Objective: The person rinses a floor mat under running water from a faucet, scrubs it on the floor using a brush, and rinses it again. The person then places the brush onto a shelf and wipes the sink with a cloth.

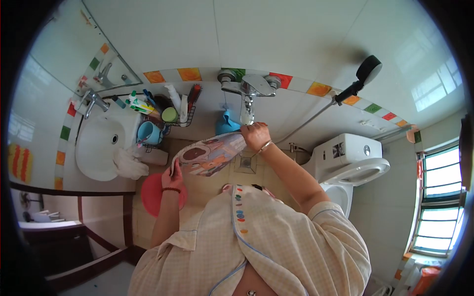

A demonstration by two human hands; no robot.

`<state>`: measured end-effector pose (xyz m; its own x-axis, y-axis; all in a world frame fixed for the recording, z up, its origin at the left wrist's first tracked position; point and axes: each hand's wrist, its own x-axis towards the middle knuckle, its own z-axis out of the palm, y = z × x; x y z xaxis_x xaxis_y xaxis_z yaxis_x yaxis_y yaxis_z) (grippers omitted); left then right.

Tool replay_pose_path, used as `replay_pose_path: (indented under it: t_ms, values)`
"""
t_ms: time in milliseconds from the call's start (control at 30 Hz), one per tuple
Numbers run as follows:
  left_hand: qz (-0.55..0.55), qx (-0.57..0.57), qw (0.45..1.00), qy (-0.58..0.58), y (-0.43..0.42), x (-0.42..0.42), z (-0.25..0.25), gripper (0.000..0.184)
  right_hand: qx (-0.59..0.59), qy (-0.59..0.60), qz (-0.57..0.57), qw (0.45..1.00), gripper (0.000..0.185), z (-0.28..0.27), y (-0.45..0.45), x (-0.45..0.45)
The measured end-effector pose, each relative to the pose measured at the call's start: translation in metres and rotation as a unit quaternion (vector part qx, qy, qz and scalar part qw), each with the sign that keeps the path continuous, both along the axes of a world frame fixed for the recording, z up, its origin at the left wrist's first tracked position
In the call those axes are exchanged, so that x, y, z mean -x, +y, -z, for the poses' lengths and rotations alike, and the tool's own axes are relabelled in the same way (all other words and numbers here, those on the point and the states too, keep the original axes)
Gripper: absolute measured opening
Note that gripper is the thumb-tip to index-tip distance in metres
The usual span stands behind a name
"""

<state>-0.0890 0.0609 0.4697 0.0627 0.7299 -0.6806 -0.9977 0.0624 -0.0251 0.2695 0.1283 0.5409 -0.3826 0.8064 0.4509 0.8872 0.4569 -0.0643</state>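
A flat, curved mat-like piece with a printed cartoon pattern is stretched between my two hands; its exact kind is unclear. My left hand grips its lower left edge, above a pink basin on the floor. My right hand is closed on its upper right corner, just below the spout of the wall-mounted tap. A blue object hangs or stands behind the piece, partly hidden by it. Whether water runs from the spout, I cannot tell.
At left is a washbasin with a translucent plastic bag on its rim. A wire rack holds bottles and brushes. At right stand a toilet with raised lid and a shower head. A drain lies in the floor.
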Motion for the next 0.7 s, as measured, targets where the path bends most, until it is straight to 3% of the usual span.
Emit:
replay_pose_path:
  t_ms: [33,100,167,233,333,400,433,500,567,667,700]
  values:
    - [-0.011,-0.006,0.999,0.031,0.003,-0.003,0.012,0.024,-0.044,0.004,-0.032,0.998,0.005,0.0,-0.001,0.0]
    - [-0.022,-0.015,0.997,0.07,0.014,-0.005,0.036,0.028,-0.024,-0.007,-0.035,0.999,0.007,-0.007,-0.007,0.003]
    - [0.015,0.016,0.992,0.125,0.018,-0.015,0.057,0.044,-0.033,-0.013,-0.052,0.998,0.009,-0.005,-0.018,0.005]
    - [0.046,0.114,0.985,0.123,0.025,-0.06,0.01,0.052,0.014,-0.03,-0.058,0.998,0.01,-0.006,-0.028,0.002]
    - [0.078,0.187,0.977,0.068,0.041,-0.09,0.0,0.043,-0.004,-0.008,-0.091,0.996,0.012,-0.007,-0.05,-0.01]
    - [0.198,0.197,0.942,0.185,0.053,-0.104,0.011,0.043,-0.024,-0.018,-0.138,0.99,0.018,-0.005,-0.072,-0.023]
    - [0.203,0.199,0.941,0.185,0.059,-0.106,0.026,0.043,-0.021,-0.018,-0.134,0.991,0.018,-0.006,-0.082,-0.028]
    - [0.339,0.209,0.895,0.202,0.068,-0.115,0.057,0.046,-0.044,-0.008,-0.181,0.983,0.021,-0.011,-0.103,-0.042]
    - [0.349,0.234,0.885,0.199,0.067,-0.144,0.025,0.049,-0.037,-0.01,-0.169,0.985,0.022,-0.009,-0.117,-0.055]
    - [0.445,0.273,0.812,0.26,0.063,-0.187,0.007,0.045,-0.007,-0.018,-0.17,0.985,0.023,-0.009,-0.131,-0.069]
    - [0.544,0.204,0.756,0.3,0.06,-0.202,0.006,0.044,-0.009,-0.023,-0.173,0.985,0.023,-0.007,-0.133,-0.07]
